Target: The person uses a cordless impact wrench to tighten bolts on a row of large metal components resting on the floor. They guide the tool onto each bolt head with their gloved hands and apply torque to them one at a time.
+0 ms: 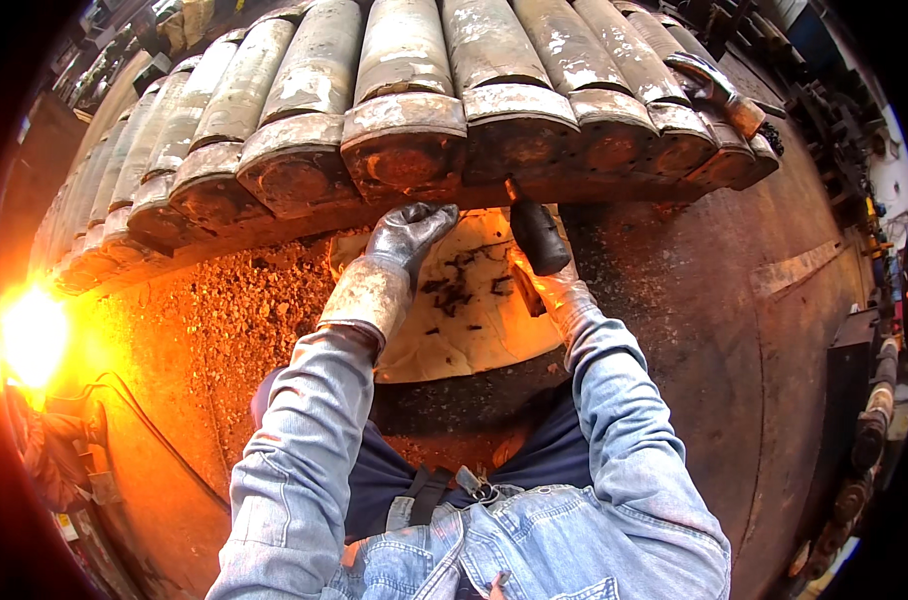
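My left hand (410, 238), in a dark coated glove with a pale, stained cuff, is closed in a fist just below the front edge of a row of heavy steel cylinders (406, 55). Whether anything is inside that fist is hidden. In my right hand (562, 293), also gloved, is a dark bottle-shaped tool (540, 238), its narrow brownish tip up against the rusty underside. Rusty angular end blocks (404, 150) cap the cylinders. A yellowish sheet (454, 345) lies below my hands, with dark flakes scattered on it.
At the far left a blinding orange-white glow (34, 335) burns beside another person (59, 450), partly visible. A dark cable (164, 440) curves over the floor there. Rusty debris (244, 320) covers the floor by the sheet. Dark metal parts (854, 470) line the right side.
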`<control>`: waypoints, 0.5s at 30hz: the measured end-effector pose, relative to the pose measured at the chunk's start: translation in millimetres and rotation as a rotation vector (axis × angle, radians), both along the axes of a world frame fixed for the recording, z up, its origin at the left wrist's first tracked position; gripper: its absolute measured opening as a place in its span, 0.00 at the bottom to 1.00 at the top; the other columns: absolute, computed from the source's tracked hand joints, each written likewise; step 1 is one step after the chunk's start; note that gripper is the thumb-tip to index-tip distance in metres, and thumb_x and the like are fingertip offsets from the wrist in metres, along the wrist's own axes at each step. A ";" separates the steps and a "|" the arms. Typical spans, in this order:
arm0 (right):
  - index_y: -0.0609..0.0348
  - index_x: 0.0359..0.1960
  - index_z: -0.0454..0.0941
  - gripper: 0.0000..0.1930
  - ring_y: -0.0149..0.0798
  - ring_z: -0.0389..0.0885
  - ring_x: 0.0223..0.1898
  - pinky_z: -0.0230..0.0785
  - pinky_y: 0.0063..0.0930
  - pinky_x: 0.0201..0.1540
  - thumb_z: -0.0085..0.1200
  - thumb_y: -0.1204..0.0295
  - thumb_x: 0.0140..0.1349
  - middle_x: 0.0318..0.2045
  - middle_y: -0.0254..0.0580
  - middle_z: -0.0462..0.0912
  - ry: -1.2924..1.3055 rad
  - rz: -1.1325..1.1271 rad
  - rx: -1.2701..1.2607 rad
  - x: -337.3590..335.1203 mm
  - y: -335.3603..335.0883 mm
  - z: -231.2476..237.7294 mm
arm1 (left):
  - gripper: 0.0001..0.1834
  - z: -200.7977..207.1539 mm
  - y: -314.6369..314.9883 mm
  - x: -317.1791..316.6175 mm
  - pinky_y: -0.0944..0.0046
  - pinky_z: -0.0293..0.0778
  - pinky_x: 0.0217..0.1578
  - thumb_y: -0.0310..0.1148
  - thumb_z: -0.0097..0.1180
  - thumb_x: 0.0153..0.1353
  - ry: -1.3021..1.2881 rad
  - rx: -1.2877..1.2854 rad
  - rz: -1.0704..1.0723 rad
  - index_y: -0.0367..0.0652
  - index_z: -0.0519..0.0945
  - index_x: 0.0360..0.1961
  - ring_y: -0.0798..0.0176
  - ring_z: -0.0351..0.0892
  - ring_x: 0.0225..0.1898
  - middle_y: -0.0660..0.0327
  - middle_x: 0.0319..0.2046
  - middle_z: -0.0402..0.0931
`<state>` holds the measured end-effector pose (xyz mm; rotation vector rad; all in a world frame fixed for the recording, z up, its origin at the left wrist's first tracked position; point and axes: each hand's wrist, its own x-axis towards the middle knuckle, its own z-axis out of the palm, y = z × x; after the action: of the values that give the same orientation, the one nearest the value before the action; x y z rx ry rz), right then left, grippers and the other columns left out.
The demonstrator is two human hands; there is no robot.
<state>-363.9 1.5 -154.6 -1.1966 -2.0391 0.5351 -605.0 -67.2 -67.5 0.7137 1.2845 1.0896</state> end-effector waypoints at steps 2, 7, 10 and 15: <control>0.57 0.66 0.69 0.34 0.51 0.73 0.62 0.67 0.39 0.62 0.64 0.73 0.55 0.62 0.46 0.75 -0.117 0.125 0.223 5.7 -23.2 23.1 | 0.20 -2.4 2.9 -3.6 0.64 0.75 0.50 0.38 0.72 0.61 0.054 -0.026 -0.011 0.37 0.85 0.49 0.68 0.80 0.44 0.64 0.43 0.85; 0.55 0.75 0.60 0.44 0.48 0.63 0.72 0.58 0.38 0.73 0.66 0.78 0.54 0.74 0.42 0.62 0.153 0.218 -0.230 7.2 -66.4 38.4 | 0.28 -59.6 26.4 -24.0 0.61 0.74 0.55 0.43 0.71 0.62 -0.320 0.099 -0.135 0.40 0.78 0.59 0.63 0.80 0.50 0.58 0.50 0.83; 0.53 0.75 0.60 0.39 0.39 0.63 0.72 0.58 0.34 0.73 0.62 0.77 0.62 0.74 0.36 0.63 0.563 0.107 -0.719 -11.2 -97.5 81.2 | 0.30 2.1 1.2 7.3 0.57 0.76 0.56 0.50 0.67 0.65 -0.208 -0.116 -0.023 0.42 0.77 0.60 0.56 0.82 0.53 0.53 0.52 0.83; 0.50 0.74 0.62 0.36 0.37 0.62 0.72 0.56 0.35 0.75 0.60 0.78 0.65 0.70 0.34 0.66 0.720 0.184 -0.874 -19.9 -122.6 110.2 | 0.27 31.7 -13.1 18.9 0.61 0.79 0.51 0.52 0.62 0.68 -0.333 -0.200 -0.030 0.38 0.81 0.54 0.58 0.83 0.49 0.53 0.51 0.84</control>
<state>-383.9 -121.1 -44.4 -1.0196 -1.2845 1.7768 -586.0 -80.3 -35.8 0.3808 1.0740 0.9907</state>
